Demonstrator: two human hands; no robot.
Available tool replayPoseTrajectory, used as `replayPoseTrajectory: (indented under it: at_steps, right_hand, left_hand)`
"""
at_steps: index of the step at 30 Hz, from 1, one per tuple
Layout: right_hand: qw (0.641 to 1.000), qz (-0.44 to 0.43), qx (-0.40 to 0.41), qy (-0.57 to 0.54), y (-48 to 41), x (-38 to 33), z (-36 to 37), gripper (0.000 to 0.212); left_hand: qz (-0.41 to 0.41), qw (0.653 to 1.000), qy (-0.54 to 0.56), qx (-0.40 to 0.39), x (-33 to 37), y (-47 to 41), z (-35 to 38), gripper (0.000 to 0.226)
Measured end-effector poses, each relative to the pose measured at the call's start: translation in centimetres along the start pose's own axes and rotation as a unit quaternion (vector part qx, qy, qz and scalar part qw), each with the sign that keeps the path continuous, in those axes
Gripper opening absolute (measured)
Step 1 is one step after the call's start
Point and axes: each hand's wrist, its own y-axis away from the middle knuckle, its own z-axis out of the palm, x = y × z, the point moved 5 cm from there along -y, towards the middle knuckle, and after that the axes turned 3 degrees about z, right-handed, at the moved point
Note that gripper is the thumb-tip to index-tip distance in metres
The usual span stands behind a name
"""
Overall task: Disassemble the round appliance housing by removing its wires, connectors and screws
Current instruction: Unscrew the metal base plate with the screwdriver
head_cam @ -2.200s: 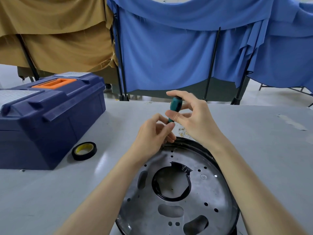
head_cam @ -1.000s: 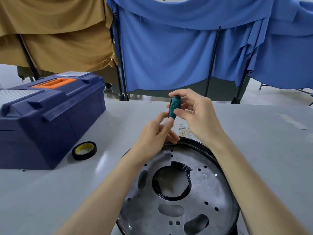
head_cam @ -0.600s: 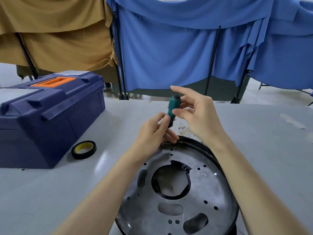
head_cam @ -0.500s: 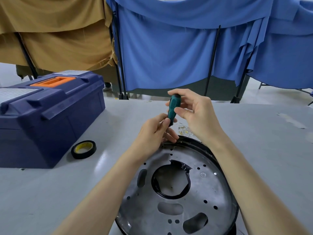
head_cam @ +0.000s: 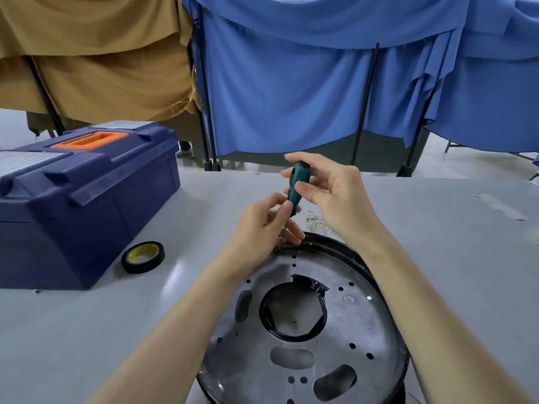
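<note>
The round appliance housing (head_cam: 344, 330), a grey metal disc with a black rim and a large centre hole, lies on the table in front of me. A green-handled screwdriver (head_cam: 297, 185) stands nearly upright over the disc's far edge. My right hand (head_cam: 335, 196) pinches its handle between thumb and fingertips. My left hand (head_cam: 262, 225) holds the lower end of the handle and the shaft with curled fingers, just above the rim. The screwdriver tip and the screw under it are hidden by my left hand.
A dark blue toolbox (head_cam: 78, 193) with an orange handle stands at the left. A roll of black tape (head_cam: 143, 257) lies beside it. Several small loose screws and metal connectors (head_cam: 316, 222) lie on the grey table (head_cam: 452, 243) just beyond the housing.
My right-hand fingers have shifted around the screwdriver handle, opening and closing on it, as in turning it. My left hand and the housing have stayed in place.
</note>
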Motion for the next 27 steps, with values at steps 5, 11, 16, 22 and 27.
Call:
replayPoseTrajectory:
  at_steps: [5, 11, 16, 22, 27]
  right_hand:
    - [0.999, -0.014, 0.012, 0.044, 0.09, -0.02, 0.11, 0.05]
    - [1.0, 0.003, 0.017, 0.006, -0.02, -0.08, -0.19, 0.04]
    - [0.999, -0.006, 0.003, 0.035, 0.17, -0.11, 0.32, 0.035]
    - [0.999, 0.004, 0.023, 0.026, -0.11, 0.12, -0.18, 0.05]
    - [1.0, 0.007, -0.004, -0.023, 0.02, 0.12, -0.12, 0.034]
  left_hand:
    - [0.012, 1.0, -0.004, 0.012, -0.08, 0.09, -0.22, 0.026]
    - [0.011, 1.0, -0.011, -0.009, 0.04, 0.08, 0.08, 0.027]
    - [0.02, 1.0, -0.011, 0.022, -0.06, -0.04, -0.35, 0.024]
    - [0.033, 0.999, -0.004, 0.007, 0.02, 0.05, -0.05, 0.024]
    - [0.025, 1.0, -0.002, 0.014, -0.19, -0.01, -0.08, 0.018]
